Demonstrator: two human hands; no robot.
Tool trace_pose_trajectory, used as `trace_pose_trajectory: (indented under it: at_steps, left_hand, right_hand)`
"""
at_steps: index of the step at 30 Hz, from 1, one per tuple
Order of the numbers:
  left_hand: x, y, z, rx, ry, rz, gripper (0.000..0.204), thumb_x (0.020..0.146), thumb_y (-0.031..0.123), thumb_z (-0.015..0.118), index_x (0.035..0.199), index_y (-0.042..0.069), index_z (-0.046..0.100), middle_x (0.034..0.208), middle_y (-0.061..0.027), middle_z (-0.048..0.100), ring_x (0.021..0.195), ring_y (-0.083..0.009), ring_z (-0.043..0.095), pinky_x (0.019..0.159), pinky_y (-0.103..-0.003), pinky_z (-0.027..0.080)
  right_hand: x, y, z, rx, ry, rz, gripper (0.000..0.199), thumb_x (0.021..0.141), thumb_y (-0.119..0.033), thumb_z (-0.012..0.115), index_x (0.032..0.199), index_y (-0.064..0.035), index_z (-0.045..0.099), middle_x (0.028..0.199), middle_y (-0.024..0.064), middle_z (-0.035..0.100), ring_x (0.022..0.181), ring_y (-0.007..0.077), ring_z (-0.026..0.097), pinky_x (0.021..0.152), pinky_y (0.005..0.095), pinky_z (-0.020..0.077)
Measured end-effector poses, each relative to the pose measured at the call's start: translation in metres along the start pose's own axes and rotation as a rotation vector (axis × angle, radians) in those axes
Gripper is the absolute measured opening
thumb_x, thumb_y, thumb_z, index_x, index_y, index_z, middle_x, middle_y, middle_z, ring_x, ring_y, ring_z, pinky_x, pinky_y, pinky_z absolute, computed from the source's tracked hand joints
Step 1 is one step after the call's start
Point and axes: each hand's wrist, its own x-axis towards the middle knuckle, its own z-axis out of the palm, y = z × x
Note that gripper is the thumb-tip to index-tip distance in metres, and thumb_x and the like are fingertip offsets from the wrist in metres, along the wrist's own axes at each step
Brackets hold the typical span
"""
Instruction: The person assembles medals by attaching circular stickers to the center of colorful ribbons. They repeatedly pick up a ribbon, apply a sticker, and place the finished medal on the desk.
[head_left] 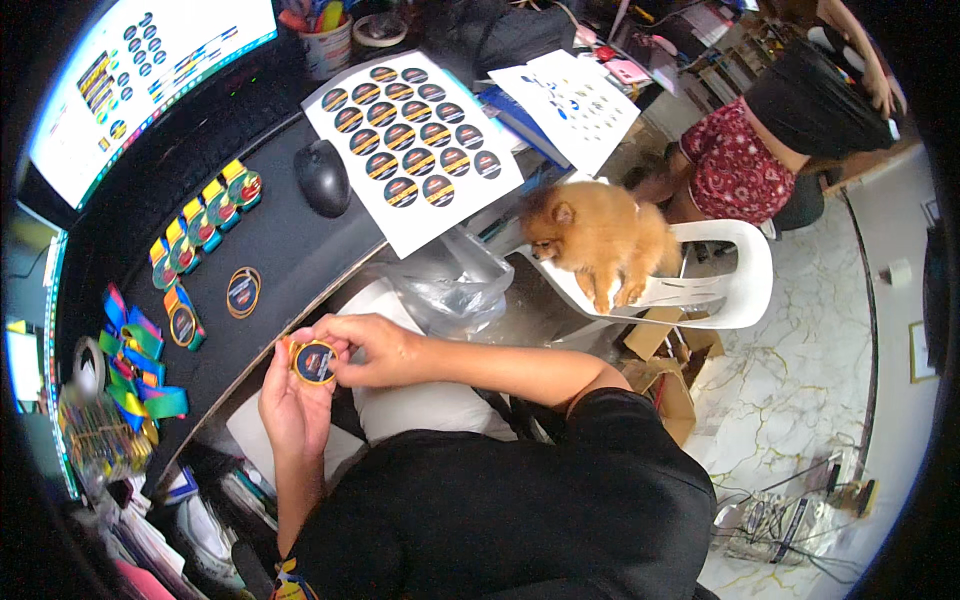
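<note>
Gold-rimmed round medal [314, 362] sits pinched between both hands: left hand [285, 405] fingers cup it, right hand [375, 348] fingers press its face

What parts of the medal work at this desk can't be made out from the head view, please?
- Medal: its rim is partly covered by the left hand and right hand; its design is too small to read.
- Sticker sheet: the round stickers' print is too small.
- Monitor: cut off by the picture's edge.
- Ribboned medals: faces blurred by fisheye bend.
</note>
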Motion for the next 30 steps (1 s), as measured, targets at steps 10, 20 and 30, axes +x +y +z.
trace_pose_trajectory:
  at_steps: [10,20,30]
  left_hand:
    - [-0.001,-0.003,0.008,0.030,0.132,0.073,0.032,0.102,0.028,0.035,0.108,0.003,0.053,0.105,-0.0113,0.058,0.099,-0.0210,0.058,0.088,-0.035,0.047]
    - [-0.005,0.003,0.006,0.075,-0.001,0.140,0.031,0.102,0.028,0.034,0.107,0.003,0.052,0.119,-0.0168,0.052,0.112,-0.0229,0.052,0.097,-0.037,0.041]
    - [-0.055,0.065,0.006,-0.089,0.118,0.519,0.026,0.102,0.030,0.034,0.096,0.007,0.045,0.104,-0.0090,0.054,0.114,-0.0259,0.050,0.108,-0.047,0.033]
  right_hand:
    - [0.005,-0.017,0.006,-0.146,0.087,-0.107,0.031,0.075,-0.014,0.065,0.097,-0.0013,0.047,0.078,0.0137,0.051,0.072,0.0284,0.056,0.065,0.0366,0.0467]
    - [0.013,-0.021,0.006,-0.083,0.176,-0.236,0.013,0.085,-0.012,0.059,0.090,-0.0002,0.056,0.096,0.0146,0.054,0.088,0.0281,0.056,0.075,0.0349,0.0459]
    - [0.014,-0.071,0.015,-0.004,-0.137,-0.258,0.015,0.092,-0.015,0.056,0.083,-0.0025,0.055,0.073,0.0113,0.055,0.068,0.0247,0.055,0.064,0.0349,0.0443]
